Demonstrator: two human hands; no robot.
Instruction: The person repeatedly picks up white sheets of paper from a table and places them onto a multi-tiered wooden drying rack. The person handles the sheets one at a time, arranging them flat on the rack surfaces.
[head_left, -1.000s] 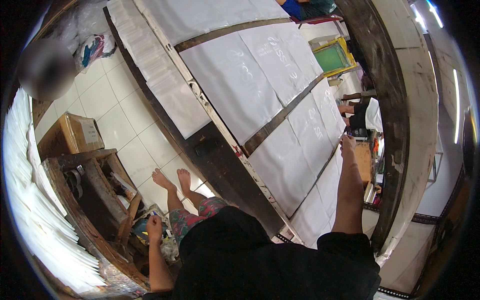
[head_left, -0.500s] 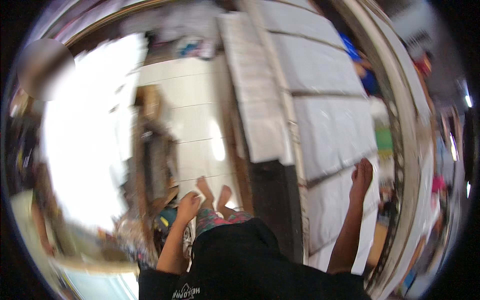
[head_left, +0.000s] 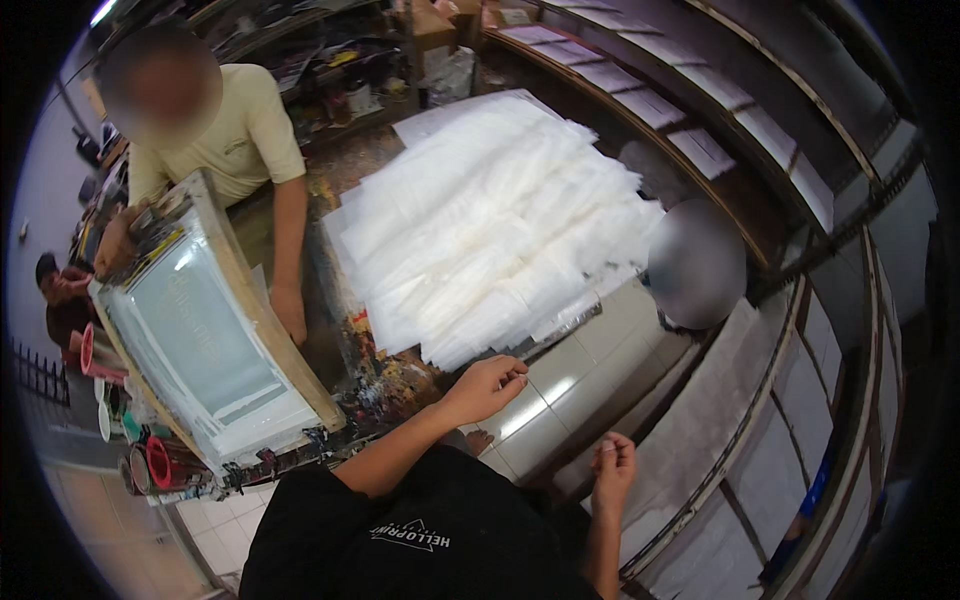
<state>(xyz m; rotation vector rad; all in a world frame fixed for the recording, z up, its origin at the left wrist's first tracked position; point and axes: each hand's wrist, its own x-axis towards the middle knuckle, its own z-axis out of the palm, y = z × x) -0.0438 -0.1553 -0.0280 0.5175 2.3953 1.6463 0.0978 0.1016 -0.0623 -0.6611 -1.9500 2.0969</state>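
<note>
My left hand [head_left: 487, 388] hangs in front of my body, beside the near edge of a large spread of thin white sheets [head_left: 490, 220]. Its fingers are curled together, and I see nothing in them. To its right, my right hand [head_left: 613, 467] is held up with fingers bent in against the thumb, apart from the pale sheets [head_left: 690, 410] on the rack beside it. The white sheets overlap in a loose layer on a paint-stained table [head_left: 385, 375]. Across its left end, a co-worker in a pale yellow shirt [head_left: 255, 110] grips a tilted wooden-framed printing screen [head_left: 205, 320].
Racks with white sheets [head_left: 805, 190] run along the right and far side. Red-rimmed tubs [head_left: 160, 462] stand at the left, below the screen. Another person [head_left: 62, 290] is at the far left. A blurred round shape [head_left: 697, 263] is beside the sheets' right end.
My view has swung left, bringing the co-worker and the screen into sight. My right hand, earlier stretched over the sheets on the rack, is now closer to my body with its fingers bent.
</note>
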